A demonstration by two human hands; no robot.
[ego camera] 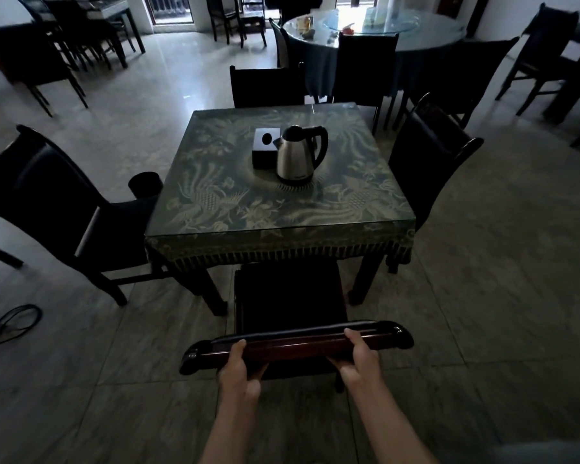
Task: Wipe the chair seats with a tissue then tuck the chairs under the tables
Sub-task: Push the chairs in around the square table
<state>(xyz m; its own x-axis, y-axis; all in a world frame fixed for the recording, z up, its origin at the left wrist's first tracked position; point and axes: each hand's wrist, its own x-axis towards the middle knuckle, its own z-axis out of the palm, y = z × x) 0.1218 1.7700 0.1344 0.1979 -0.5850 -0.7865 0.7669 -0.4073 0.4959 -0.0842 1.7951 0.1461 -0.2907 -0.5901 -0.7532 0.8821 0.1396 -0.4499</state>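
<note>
A dark wooden chair (288, 296) stands in front of me, its seat partly under the near edge of the square table (215, 226), which has a patterned green cloth under glass. My left hand (240, 366) grips the chair's top rail (298, 341) left of centre. My right hand (360, 358) grips the same rail right of centre. A dark tissue box (262, 145) sits at the table's middle, beside a steel kettle (298, 155). No tissue shows in either hand.
A chair (57, 209) on the left is pulled out and angled; chairs on the right (426, 169) and far side (265, 87) sit close to the table. A black bin (144, 184) stands by the left corner. Cables (10, 321) lie on the floor. A round glass table (375, 28) is behind.
</note>
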